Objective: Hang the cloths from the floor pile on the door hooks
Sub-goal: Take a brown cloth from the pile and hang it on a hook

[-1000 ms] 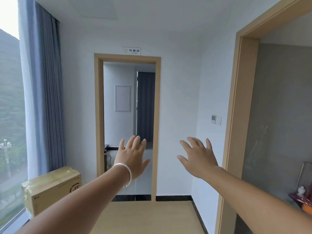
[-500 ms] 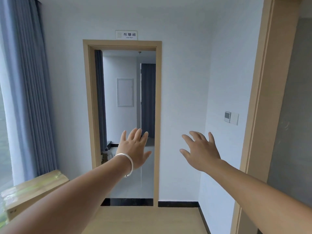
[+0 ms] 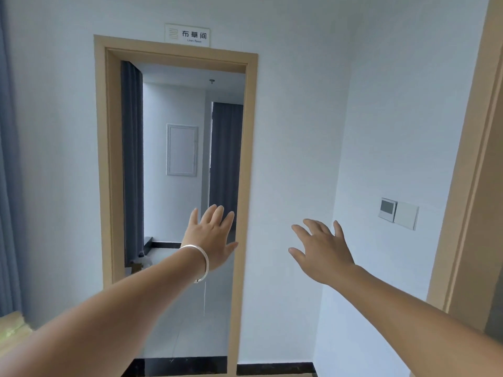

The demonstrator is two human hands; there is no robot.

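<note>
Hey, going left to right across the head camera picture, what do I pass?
Grey curtain → wooden door frame of the Linen Room → left hand with its silver bangle → right hand → wall control panel → second wooden door frame.

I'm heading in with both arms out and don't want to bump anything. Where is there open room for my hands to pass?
Open room lies inside the doorway, between its wooden side posts. The left hand is already in front of that gap. The right hand faces bare wall, between the frame and the wall switch.
</note>
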